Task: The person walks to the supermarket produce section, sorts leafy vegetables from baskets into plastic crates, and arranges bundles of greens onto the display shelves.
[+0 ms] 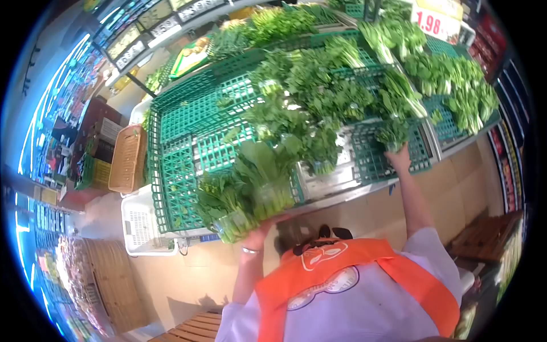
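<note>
Two bundles of leafy greens (265, 176) were held in the left hand (262, 231), its fingers mostly hidden, at the front edge of a green plastic crate (175, 196); the right hand (400, 159) gripped a smaller leafy bunch (392, 135) above another crate (369, 149), near white-stemmed greens (405, 94).

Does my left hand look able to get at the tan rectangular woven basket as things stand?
Probably not: your left hand seems occupied with leafy green bundles, and the wide green plastic crate lies between it and the tan basket.
</note>
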